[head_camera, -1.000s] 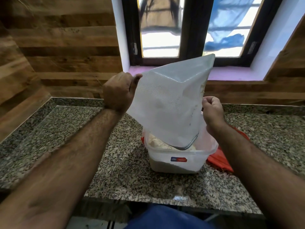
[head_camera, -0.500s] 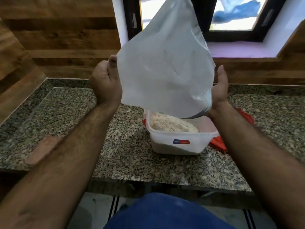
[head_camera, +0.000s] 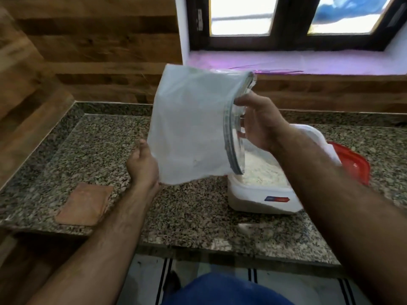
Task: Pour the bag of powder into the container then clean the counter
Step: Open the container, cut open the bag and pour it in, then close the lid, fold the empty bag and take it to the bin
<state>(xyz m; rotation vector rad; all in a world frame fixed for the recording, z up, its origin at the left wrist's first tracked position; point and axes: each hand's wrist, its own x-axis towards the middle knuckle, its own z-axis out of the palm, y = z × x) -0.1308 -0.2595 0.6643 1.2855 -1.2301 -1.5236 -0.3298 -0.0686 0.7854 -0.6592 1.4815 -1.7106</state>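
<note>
The bag (head_camera: 189, 128), white and translucent, is held in the air above the surface (head_camera: 176, 216), turned on its side with its open mouth facing right. The mouth hangs over the left part of the container (head_camera: 259, 199) without touching it, as far as can be seen.

Left hand (head_camera: 142, 166): grip closed on the bag's lower left corner, at its closed end; fingers are curled round the plastic, with the thumb tip showing at the bag's edge. Right hand (head_camera: 257, 122): grip holding the rim of the bag's mouth on its upper right side, fingertips pinching the zip strip, the remaining fingers loosely spread below it. The right forearm crosses in front of the container's right half.

The container is a clear plastic tub with a small red and blue label on its near wall. It stands on the surface right of centre and holds a mound of pale powder (head_camera: 262, 170). A red lid (head_camera: 352, 164) lies just behind and to the right of the container, partly hidden by it and by the forearm; whether the two touch cannot be told.

A flat brownish cloth (head_camera: 84, 204) lies on the surface near its front edge, well to the left of the container. A small pale smear (head_camera: 244, 226) shows on the surface in front of the container.

The surface is speckled granite, backed by wood-panelled walls and a window (head_camera: 286, 20) with a purple sill.
</note>
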